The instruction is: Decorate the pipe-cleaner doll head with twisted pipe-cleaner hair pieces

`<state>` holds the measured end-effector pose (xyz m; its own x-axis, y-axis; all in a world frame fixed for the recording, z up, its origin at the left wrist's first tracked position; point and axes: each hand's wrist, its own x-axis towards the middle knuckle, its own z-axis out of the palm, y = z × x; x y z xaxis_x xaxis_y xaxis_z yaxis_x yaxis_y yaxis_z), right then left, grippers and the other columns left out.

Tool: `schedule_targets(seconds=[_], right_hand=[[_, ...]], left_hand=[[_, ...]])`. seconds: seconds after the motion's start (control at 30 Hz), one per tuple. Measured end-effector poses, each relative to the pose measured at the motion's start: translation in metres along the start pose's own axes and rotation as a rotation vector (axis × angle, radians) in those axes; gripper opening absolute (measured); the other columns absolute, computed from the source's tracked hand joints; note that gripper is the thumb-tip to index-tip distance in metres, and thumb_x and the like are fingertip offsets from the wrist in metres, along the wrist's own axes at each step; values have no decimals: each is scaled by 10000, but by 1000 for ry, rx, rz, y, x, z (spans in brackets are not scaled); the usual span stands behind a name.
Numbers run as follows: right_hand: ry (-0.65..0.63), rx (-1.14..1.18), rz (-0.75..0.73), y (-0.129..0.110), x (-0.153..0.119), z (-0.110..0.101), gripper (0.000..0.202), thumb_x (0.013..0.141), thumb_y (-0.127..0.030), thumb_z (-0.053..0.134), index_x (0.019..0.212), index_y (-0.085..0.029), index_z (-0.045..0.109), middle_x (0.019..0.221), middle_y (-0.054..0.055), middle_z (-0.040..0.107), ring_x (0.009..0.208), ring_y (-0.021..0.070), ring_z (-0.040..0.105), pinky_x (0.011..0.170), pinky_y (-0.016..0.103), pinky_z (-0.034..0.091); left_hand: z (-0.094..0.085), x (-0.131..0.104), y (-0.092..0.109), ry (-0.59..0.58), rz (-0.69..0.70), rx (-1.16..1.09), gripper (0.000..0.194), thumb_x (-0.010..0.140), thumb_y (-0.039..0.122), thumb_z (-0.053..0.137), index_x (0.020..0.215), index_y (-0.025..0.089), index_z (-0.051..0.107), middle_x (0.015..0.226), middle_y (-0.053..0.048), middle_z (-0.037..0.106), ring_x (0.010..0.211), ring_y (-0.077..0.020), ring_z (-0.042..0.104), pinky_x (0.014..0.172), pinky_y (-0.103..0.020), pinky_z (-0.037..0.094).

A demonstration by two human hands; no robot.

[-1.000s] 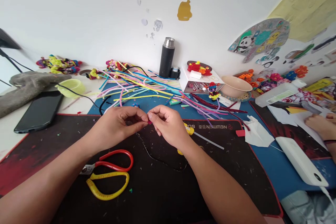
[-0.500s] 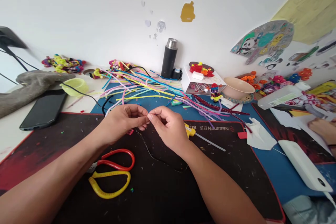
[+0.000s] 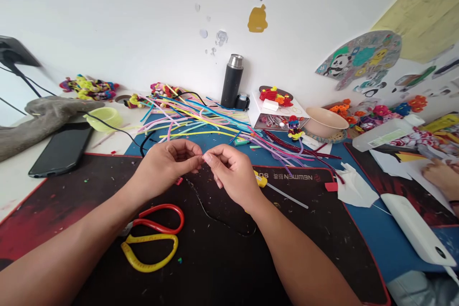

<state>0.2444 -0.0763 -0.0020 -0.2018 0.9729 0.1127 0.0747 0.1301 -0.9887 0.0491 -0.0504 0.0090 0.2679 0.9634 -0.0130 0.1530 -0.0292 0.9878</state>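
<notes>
- Far to the left of my left hand, a dark phone (image 3: 60, 150) lies flat, with a pale green bowl (image 3: 103, 119) just behind it
- Nearer me than my left hand, the scissors (image 3: 158, 237) lie with red and yellow handles on the dark mat (image 3: 215, 272); my forearm covers more of their metal part than a second ago
- My left hand (image 3: 163, 165) is drawn narrow, thumb and finger pinched; I cannot tell what is between them
- Just below its curled fingers shows a small pink-red piece (image 3: 179, 181); a second ago a magenta bit showed right where my two hands meet
- Beyond both hands spreads the heap of fuzzy stems (image 3: 201, 117); on my side of them a thin dark cord (image 3: 211, 216) curves across
- My right hand (image 3: 234, 172) is pinched narrow too, its tips touching the left's as before; anything held there is too small to make out
- Just right of it, a translucent stick (image 3: 287, 196) juts from a yellow part (image 3: 260, 179)
- Well to its right, beyond a white tissue (image 3: 355, 186), is a co-worker's hand (image 3: 439, 174)
</notes>
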Motion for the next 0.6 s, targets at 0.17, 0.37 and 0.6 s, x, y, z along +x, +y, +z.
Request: schedule_targets(seconds=[0.17,0.37,0.6], right_hand=[[-11,23,45,0,2,-1,232,982,-451,722,1010,-226,675,625,-79,551,461,96,504,471,243,391],[-48,-22,63,3,3,-2,243,989,-424,711,1121,-225,670,655,-81,573,486,107,531,502,251,419],[17,-386,-79,5,-1,2,188,1025,-380,661,1047,-215,748,664,-40,636,587,137,541,600,279,368]], left_hand=[[0,-2,-2,17,56,77,341,811,502,881,892,192,764,793,-25,758,703,-184,716,620,-261,549],[-2,-5,4,26,19,41,332,802,493,876,882,195,750,799,-19,750,676,-174,708,561,-238,546],[-9,1,2,-26,-105,-57,355,688,448,948,847,190,765,695,2,711,599,-147,648,535,-230,544]])
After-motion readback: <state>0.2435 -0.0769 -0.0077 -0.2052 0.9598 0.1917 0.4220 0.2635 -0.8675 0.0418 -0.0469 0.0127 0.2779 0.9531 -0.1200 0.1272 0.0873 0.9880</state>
